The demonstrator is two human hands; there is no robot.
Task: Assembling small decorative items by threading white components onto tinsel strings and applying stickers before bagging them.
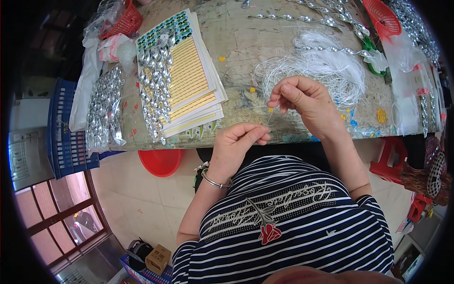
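My left hand [241, 144], a bangle on its wrist, is closed in a pinch just over the table's near edge. Higher and to the right, my right hand [305, 102] is pinched too, its fingers curled under the thumb. A fine white thread [270, 118] runs faintly between the two sets of fingertips. Behind my right hand lies a loose, tangled bundle of white thread [340, 78]. Across that bundle rests a twisted silver strand [326, 48], with a green tie [373, 71] at its right end.
Left on the table [236, 61] are stacked printed sheets [191, 71] under silver twisted pieces [156, 90], with more silver pieces [105, 106] beside them. Red baskets [124, 21] stand at both far corners. Below are a red basin [161, 162], blue crate [66, 128] and red stool [390, 161].
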